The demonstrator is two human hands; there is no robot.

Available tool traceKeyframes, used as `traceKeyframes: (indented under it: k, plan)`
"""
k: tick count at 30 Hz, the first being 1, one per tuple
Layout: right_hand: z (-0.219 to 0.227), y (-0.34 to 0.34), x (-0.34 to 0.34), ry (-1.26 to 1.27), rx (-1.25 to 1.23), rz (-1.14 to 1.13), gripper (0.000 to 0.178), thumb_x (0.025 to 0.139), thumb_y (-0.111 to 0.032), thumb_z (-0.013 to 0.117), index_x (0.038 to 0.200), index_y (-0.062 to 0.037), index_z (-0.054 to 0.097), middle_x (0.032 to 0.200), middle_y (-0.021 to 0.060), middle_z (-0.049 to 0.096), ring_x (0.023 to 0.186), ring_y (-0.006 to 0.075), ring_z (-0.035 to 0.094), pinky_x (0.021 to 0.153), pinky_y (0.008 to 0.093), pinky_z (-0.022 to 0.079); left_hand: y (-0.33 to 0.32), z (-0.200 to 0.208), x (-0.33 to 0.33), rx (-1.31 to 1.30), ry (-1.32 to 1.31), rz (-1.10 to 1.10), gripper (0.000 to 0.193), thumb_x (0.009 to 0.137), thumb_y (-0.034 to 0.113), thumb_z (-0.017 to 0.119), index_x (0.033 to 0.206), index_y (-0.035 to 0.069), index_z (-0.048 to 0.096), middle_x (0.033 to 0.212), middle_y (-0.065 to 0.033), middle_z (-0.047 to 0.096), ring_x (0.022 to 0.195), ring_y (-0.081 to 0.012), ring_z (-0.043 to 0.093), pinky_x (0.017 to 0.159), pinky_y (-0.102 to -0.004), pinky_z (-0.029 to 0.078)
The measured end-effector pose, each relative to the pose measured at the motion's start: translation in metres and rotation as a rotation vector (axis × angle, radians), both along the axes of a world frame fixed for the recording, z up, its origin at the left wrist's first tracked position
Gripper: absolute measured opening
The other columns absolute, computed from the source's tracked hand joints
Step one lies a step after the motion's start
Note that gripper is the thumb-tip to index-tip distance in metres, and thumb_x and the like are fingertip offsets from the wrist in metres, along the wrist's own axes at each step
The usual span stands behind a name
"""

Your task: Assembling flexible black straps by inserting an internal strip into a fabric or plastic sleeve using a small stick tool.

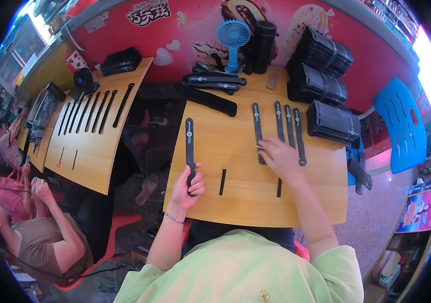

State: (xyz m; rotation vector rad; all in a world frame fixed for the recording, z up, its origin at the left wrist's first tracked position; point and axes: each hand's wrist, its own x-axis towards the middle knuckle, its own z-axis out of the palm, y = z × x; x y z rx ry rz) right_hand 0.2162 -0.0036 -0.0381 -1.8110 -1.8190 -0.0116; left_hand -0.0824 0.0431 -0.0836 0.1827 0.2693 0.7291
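My left hand is closed round the lower end of a black strap, which stands up above the table's left side. The strap has a rounded tip and small white printing. My right hand reaches over the table with fingers bent together beside another black strap. Something thin and pale shows at its fingertips, too small to make out. To the right of that strap, several similar straps lie side by side, among them one strap and the rightmost strap. My right hand partly covers their lower ends.
Two short black strips mark the near tabletop. Bundled black straps are stacked at the right; loose ones lie at the back, near a blue fan and black bottle. A co-worker sits left.
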Motion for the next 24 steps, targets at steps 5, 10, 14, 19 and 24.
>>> traceKeyframes:
  k: [5,10,14,19,24]
  plan:
    - [-0.01,0.008,-0.001,-0.065,-0.047,0.028,0.024,0.077,-0.019,0.066,0.099,-0.0112,0.066,0.107,0.0009,0.063,0.09,0.0206,0.062,0.075,0.0309,0.051,-0.001,-0.001,0.001,0.004,-0.009,0.004,0.033,0.1,0.03,0.034,0.116,0.004,0.046,0.065,0.002,0.033,0.046,-0.0045,0.028,0.042,-0.0179,0.024]
    - [-0.013,0.011,0.008,-0.071,-0.058,-0.025,0.026,0.077,-0.018,0.065,0.102,-0.0107,0.065,0.108,0.0025,0.064,0.092,0.0225,0.062,0.076,0.0316,0.05,-0.001,-0.001,-0.002,0.03,-0.014,-0.008,0.033,0.1,0.03,0.033,0.116,0.005,0.046,0.065,0.0019,0.033,0.046,-0.0046,0.027,0.043,-0.0181,0.024]
    - [-0.011,0.007,0.01,-0.077,-0.077,-0.045,0.025,0.078,-0.018,0.064,0.102,-0.0107,0.065,0.108,0.003,0.063,0.091,0.0228,0.062,0.074,0.0316,0.05,-0.001,0.0,-0.002,0.022,-0.01,0.015,0.033,0.1,0.031,0.033,0.115,0.004,0.046,0.065,0.0018,0.033,0.046,-0.0048,0.028,0.043,-0.0183,0.025]
    - [-0.016,0.005,0.017,-0.068,-0.072,-0.072,0.027,0.077,-0.019,0.065,0.103,-0.0115,0.065,0.109,0.0017,0.063,0.09,0.022,0.063,0.076,0.0315,0.05,-0.002,0.002,0.001,0.007,-0.028,-0.003,0.038,0.099,0.036,0.032,0.115,0.004,0.046,0.066,0.0014,0.034,0.047,-0.0053,0.029,0.044,-0.0187,0.026]
    - [-0.009,0.004,0.019,-0.049,-0.074,-0.076,0.025,0.077,-0.019,0.066,0.101,-0.0104,0.065,0.106,0.0025,0.063,0.089,0.0221,0.063,0.075,0.0305,0.05,0.0,0.001,0.0,0.012,-0.076,-0.005,0.04,0.099,0.036,0.03,0.116,0.003,0.045,0.067,0.0005,0.036,0.047,-0.0065,0.031,0.045,-0.0199,0.029]
